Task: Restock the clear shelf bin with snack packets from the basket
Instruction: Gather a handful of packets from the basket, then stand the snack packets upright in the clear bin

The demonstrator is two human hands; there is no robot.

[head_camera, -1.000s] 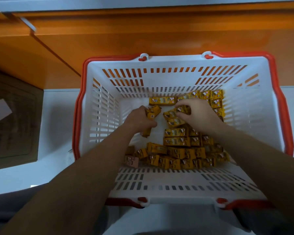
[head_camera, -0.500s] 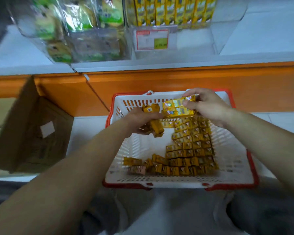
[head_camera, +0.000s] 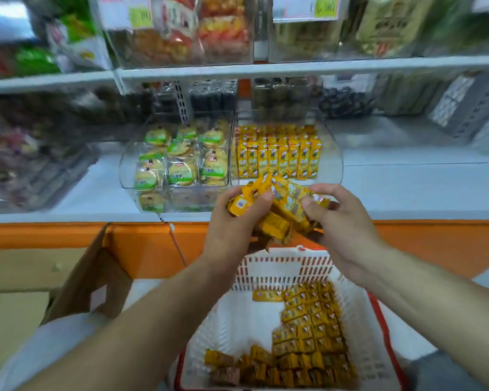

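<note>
Both hands hold a bunch of yellow snack packets in the air, just in front of the clear shelf bin. My left hand grips the left side of the bunch and my right hand grips the right side. The bin has rows of upright yellow packets at its back. Below the hands stands the white basket with a red rim, with several more yellow packets lying along its right side and front.
A second clear bin with round green-labelled snacks stands left of the target bin. An orange shelf front runs below the shelf. An open cardboard box lies to the basket's left. Upper shelves hold other bagged goods.
Both hands took packets from the basket and lifted them to the front of the clear bin. The view tilted up from the basket to the shelves.
</note>
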